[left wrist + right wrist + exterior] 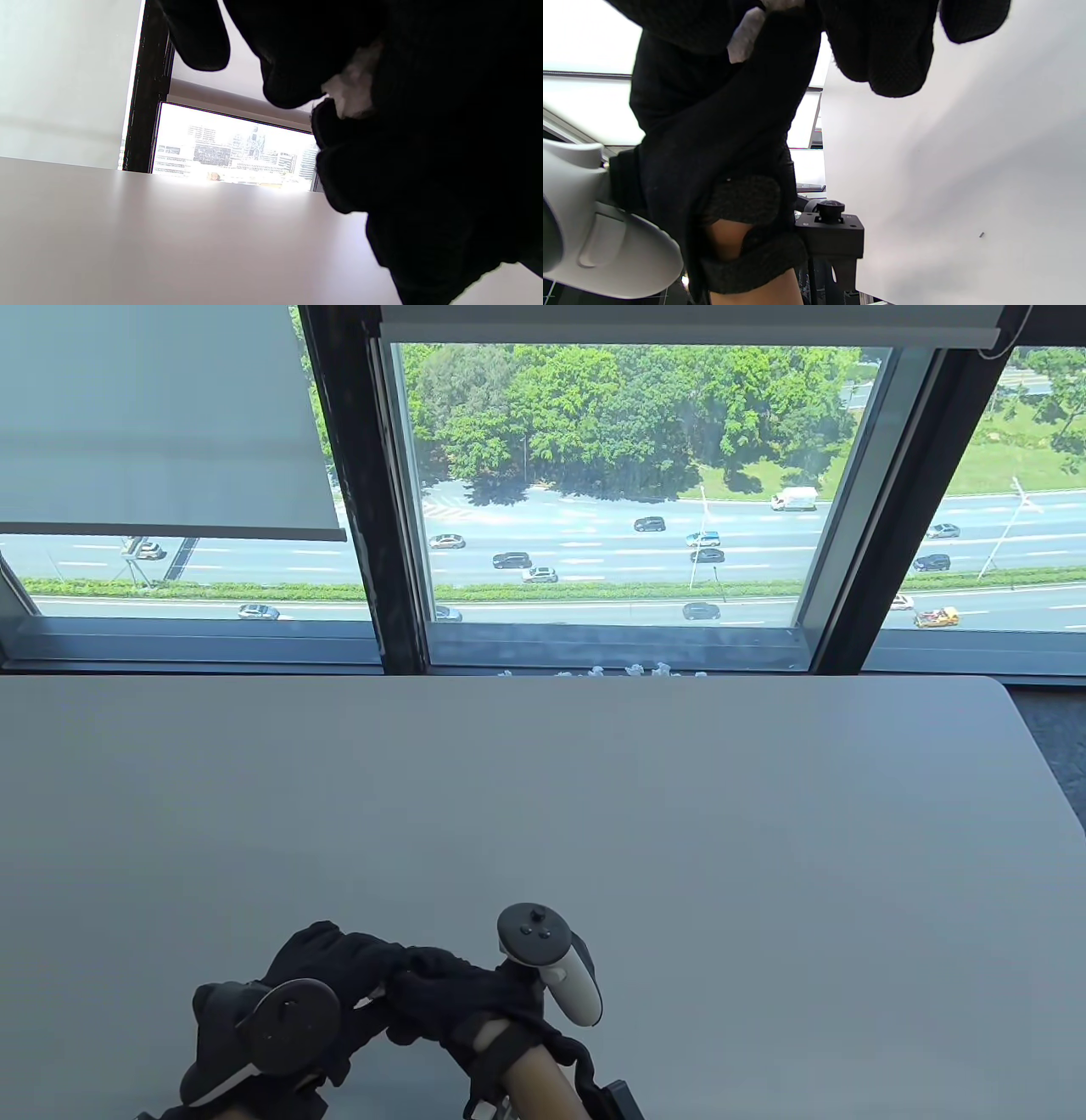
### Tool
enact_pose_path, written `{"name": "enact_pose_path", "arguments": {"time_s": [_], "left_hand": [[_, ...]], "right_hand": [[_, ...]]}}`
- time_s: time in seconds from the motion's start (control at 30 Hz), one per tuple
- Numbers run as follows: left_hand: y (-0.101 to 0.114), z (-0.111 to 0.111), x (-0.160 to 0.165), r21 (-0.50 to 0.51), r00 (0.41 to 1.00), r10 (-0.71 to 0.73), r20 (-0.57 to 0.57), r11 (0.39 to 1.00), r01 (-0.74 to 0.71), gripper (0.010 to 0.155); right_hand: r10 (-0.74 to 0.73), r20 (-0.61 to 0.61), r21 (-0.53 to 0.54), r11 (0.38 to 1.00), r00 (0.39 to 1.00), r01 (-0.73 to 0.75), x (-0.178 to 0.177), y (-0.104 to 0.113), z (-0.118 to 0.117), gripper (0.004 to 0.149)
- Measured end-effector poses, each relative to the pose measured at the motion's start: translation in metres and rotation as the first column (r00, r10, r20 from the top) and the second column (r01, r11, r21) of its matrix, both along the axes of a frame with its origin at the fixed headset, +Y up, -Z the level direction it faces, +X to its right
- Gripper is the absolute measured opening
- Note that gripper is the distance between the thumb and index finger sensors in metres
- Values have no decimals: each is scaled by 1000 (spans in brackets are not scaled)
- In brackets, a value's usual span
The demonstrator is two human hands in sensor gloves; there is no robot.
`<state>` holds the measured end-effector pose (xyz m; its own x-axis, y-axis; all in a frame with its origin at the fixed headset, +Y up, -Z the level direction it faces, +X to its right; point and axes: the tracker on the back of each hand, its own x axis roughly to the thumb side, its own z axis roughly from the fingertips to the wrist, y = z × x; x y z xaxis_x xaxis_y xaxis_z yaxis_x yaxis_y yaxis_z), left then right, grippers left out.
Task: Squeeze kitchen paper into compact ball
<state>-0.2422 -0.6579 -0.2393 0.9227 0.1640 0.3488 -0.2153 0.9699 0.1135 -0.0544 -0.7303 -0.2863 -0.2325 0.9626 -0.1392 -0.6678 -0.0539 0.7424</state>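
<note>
Both gloves meet at the table's (594, 797) near edge; left hand (339, 976) and right hand (458, 997) curl around the kitchen paper (354, 87), clamped from both sides, probably to crush it small; only white scraps peek out.

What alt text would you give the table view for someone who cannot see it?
Two black-gloved hands, left hand and right hand, meet near the grey table's front edge, clasped together. A window beyond overlooks a road.

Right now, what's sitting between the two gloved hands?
The kitchen paper: a white crumpled bit peeks out where the left hand and right hand clasp together, clearest in the left wrist view.
</note>
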Motion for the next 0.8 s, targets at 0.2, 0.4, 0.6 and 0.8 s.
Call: {"name": "enact_pose_path", "arguments": {"time_s": [0.2, 0.4, 0.6, 0.8], "left_hand": [[-7, 0, 6, -54, 998, -14, 61, 998, 17, 75], [-2, 3, 5, 1, 999, -3, 33, 1000, 3, 75], [-2, -2, -1, -26, 1000, 16, 3, 1000, -15, 61], [0, 0, 1, -17, 1000, 12, 6, 1000, -12, 60]], "right_hand": [[43, 99, -2, 999, 994, -43, 2, -4, 0, 53], [-49, 47, 15, 999, 998, 48, 3, -1, -3, 45], [-58, -5, -30, 998, 998, 58, -3, -8, -2, 69], [8, -29, 14, 1000, 1000, -7, -3, -4, -1, 70]]}}
